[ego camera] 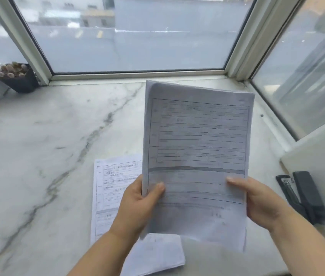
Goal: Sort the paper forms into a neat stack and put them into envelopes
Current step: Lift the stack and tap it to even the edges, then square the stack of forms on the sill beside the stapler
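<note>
Above the marble sill (38, 156), both hands, left hand (137, 204) and right hand (265, 202), are pinching a sheaf of forms (195, 156) at its seven and four o'clock edges.

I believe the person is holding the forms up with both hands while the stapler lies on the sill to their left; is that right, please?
Not quite: the stapler lies on the sill to their right, beside the right hand, not the left. The head view shows this. The rest holds: the left hand and the right hand both hold the forms up.
</note>
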The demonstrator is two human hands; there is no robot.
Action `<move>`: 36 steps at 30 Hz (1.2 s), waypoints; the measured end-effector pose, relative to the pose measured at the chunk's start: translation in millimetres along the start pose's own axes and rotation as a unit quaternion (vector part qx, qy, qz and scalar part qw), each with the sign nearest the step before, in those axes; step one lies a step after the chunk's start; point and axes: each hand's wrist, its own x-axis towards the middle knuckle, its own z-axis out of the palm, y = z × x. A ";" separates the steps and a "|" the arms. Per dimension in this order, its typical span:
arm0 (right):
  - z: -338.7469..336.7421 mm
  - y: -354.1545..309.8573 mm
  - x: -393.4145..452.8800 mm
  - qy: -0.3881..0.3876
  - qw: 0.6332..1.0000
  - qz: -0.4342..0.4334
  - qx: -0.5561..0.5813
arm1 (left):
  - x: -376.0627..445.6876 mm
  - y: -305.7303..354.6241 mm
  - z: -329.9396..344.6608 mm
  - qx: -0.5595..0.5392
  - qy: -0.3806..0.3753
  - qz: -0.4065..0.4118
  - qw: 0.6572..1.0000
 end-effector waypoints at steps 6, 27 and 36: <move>-26.3 -18.5 -7.7 0.134 0.971 -0.195 -0.010 | 19.6 6.6 79.9 0.056 0.059 0.124 0.989; -101.2 42.6 16.0 0.095 0.981 -0.150 -0.081 | 39.1 -47.9 108.9 0.154 0.066 0.035 0.985; -88.8 42.8 25.7 0.134 0.980 -0.005 0.149 | 71.2 -7.2 60.8 0.014 -0.111 -0.236 0.965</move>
